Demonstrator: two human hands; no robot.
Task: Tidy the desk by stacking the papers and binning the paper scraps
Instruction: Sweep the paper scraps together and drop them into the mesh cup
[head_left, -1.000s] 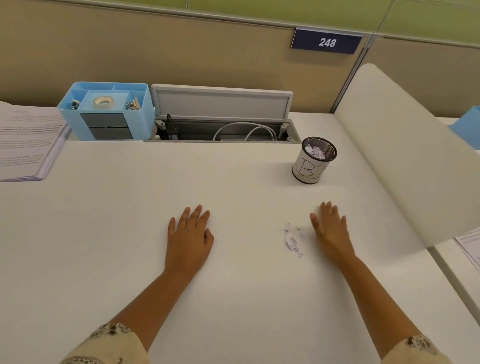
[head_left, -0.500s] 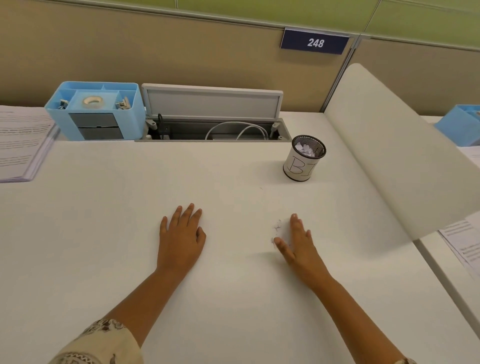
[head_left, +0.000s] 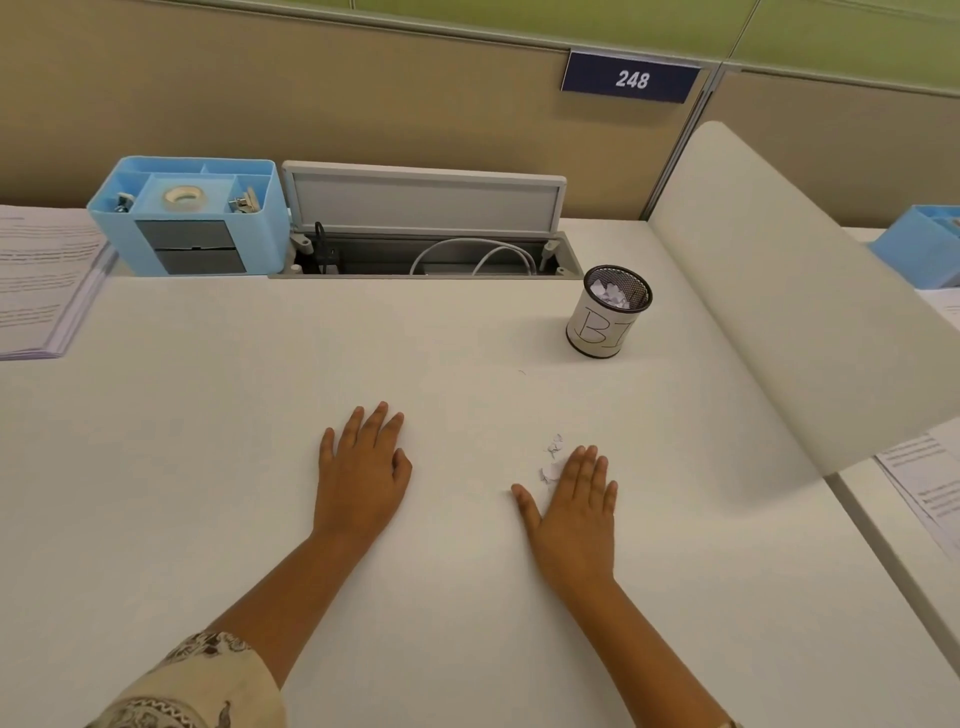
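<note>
A small cluster of white paper scraps (head_left: 552, 460) lies on the white desk (head_left: 208, 467), touching the fingertips of my right hand (head_left: 574, 512). That hand rests flat, palm down, fingers together and thumb out, holding nothing. My left hand (head_left: 363, 470) lies flat on the desk further left, also holding nothing. A black mesh cup with a white label, the bin (head_left: 608, 318), stands upright behind and right of the scraps with white scraps inside it. A stack of printed papers (head_left: 41, 283) sits at the far left edge.
A light blue desk organiser (head_left: 189, 215) with tape stands at the back left, beside an open cable tray (head_left: 436, 254). A white curved divider (head_left: 789, 291) borders the desk on the right. More printed sheets (head_left: 924, 483) and another blue box (head_left: 924, 244) lie beyond it.
My right hand swept from the right of the scraps over them, then drew back toward me. The scraps are now bunched closer together at its fingertips. My left hand stayed put.
</note>
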